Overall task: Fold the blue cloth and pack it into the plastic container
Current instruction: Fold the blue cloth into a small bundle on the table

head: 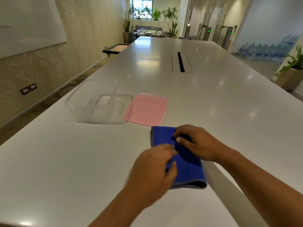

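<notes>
Head cam: blue cloth [178, 154] lies flat on white table [213, 104] as a folded multi-layer strip, at approx 5 o'clock from the pink lid [145, 109], just short of it; clear plastic container [96, 102] stands open at 9 o'clock of lid. Left hand [154, 171] rests curled on cloth's near-left part, blurred, so can't tell if it pinches fabric; right hand [195, 143] presses far end w/ fingers bent, thumb tucked against them. Judgement: folding step underway — keep right hand anchoring, align edges, crease firmly so bundle fits container.
</notes>
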### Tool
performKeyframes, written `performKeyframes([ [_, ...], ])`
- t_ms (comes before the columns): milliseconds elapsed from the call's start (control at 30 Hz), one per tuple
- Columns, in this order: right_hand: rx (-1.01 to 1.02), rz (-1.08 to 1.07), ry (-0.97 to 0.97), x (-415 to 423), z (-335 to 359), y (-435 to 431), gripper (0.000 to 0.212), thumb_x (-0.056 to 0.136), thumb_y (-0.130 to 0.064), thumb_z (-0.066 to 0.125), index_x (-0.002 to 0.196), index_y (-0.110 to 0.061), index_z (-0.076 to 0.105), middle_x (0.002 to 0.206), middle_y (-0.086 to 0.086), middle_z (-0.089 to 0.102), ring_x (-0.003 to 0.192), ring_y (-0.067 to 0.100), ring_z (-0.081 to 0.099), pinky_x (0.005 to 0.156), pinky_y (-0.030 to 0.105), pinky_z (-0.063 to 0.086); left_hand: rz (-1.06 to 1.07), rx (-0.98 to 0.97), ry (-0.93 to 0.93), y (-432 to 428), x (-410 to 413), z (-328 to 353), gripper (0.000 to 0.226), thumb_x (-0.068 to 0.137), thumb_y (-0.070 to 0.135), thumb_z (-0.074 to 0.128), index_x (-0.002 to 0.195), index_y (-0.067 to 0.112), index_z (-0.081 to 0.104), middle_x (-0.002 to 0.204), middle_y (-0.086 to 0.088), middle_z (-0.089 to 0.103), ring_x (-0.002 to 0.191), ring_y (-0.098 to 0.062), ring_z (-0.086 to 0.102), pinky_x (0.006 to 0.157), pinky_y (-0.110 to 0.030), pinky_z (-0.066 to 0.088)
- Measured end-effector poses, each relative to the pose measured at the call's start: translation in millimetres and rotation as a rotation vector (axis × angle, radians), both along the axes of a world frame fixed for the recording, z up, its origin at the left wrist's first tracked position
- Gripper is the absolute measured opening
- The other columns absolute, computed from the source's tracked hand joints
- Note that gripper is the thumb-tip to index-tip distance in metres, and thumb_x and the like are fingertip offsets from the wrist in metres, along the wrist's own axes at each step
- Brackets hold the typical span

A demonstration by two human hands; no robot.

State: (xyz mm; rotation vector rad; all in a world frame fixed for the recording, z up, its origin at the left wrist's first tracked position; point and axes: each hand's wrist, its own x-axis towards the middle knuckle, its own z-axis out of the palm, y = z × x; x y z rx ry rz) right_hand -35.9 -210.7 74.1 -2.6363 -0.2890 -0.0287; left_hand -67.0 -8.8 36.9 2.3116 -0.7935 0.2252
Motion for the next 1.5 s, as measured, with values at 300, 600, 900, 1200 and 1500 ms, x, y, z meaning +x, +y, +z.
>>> performKeyframes([
  [300,-0.589,-0.125,0.058,-49.9,4.4,-7.6,0.049,0.093,-0.064,0.027,0.102,-0.032,0.063,0.098,-0.007,0.064,0.081,0.013,0.060,0.063,0.029,0.048,0.162,0.326,-0.021,-13.3,-17.5,-0.9,0.036,0.088,0.042,0.019,0.085,0.031,0.053,0.087,0.013,0.051,0.081,-0.010,0.049,0.093,-0.033,0.037],
  [600,-0.599,-0.183,0.041,-90.0,16.9,-4.2,0.046,0.097,-0.055,0.030,0.074,-0.025,0.056,0.065,-0.004,0.056,0.056,0.012,0.052,0.050,0.027,0.039,0.143,0.375,-0.006,-15.3,-6.2,3.3,0.027,0.087,0.032,0.035,0.100,0.028,0.059,0.099,0.011,0.058,0.092,-0.010,0.052,0.108,-0.033,0.030],
  [900,-0.189,-0.120,-0.052,-66.5,-42.2,13.6,0.065,0.095,-0.061,0.030,0.150,-0.028,0.033,0.160,-0.005,0.030,0.147,0.013,0.023,0.117,0.028,0.015,0.097,0.327,0.036,-20.6,-6.0,-33.2,0.066,0.094,0.058,0.009,0.152,0.027,0.012,0.161,0.009,0.012,0.147,-0.009,0.003,0.118,-0.028,-0.002],
  [1200,-0.189,-0.299,0.056,-74.8,-61.2,-13.5,0.089,0.081,-0.082,0.011,0.155,-0.033,0.005,0.164,-0.012,0.005,0.151,0.017,-0.002,0.121,0.040,0.007,0.136,0.287,0.031,-16.6,-5.9,-41.0,0.074,0.088,0.067,0.010,0.152,0.030,0.004,0.161,0.014,0.003,0.146,-0.006,-0.007,0.112,-0.025,-0.010],
  [1500,-0.053,-0.583,-0.078,-86.5,-49.3,-22.3,0.081,0.083,-0.064,0.050,0.146,-0.014,0.038,0.140,0.005,0.055,0.123,0.024,0.053,0.098,0.035,0.044,0.141,0.274,0.035,-17.1,-6.8,-41.2,0.075,0.087,0.067,0.009,0.152,0.031,0.003,0.161,0.015,0.001,0.146,-0.006,-0.008,0.113,-0.026,-0.009],
])
